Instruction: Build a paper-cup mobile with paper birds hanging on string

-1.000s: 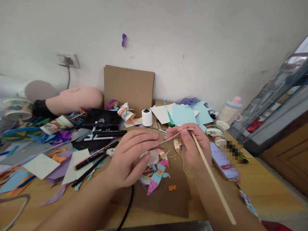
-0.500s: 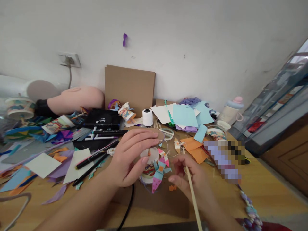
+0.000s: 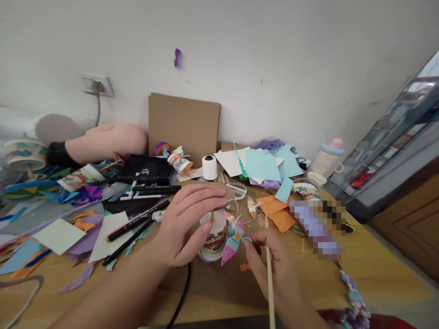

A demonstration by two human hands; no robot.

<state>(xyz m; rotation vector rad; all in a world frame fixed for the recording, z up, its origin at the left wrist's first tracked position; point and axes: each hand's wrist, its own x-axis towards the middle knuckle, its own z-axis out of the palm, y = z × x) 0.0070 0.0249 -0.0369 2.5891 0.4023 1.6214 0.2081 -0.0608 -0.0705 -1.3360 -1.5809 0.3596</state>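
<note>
My left hand (image 3: 192, 224) curves over the paper cup (image 3: 215, 244), its fingers along a round cardboard disc (image 3: 230, 195) above and its thumb at the cup's pale upper end. A pink and blue paper rocket (image 3: 233, 240) hangs against the cup's right side. My right hand (image 3: 274, 260) pinches the rocket's light blue tip between thumb and index finger. A pointed wooden stick (image 3: 270, 278) is also tucked in that hand, its tip pointing away from me. Beyond it lies a small white and orange paper rocket (image 3: 252, 208) with string.
Left of my hands are black markers (image 3: 137, 221) and paper scraps (image 3: 61, 235). A white thread spool (image 3: 210, 167) stands behind. Orange paper (image 3: 277, 212), a cup (image 3: 305, 191) and a bottle (image 3: 327, 160) are at the right. A black cable (image 3: 183, 292) runs in front.
My right hand has moved to the paper rocket and taken its blue tip. The rocket has tilted and risen slightly. The wooden stick swung with the hand; my left hand stayed put.
</note>
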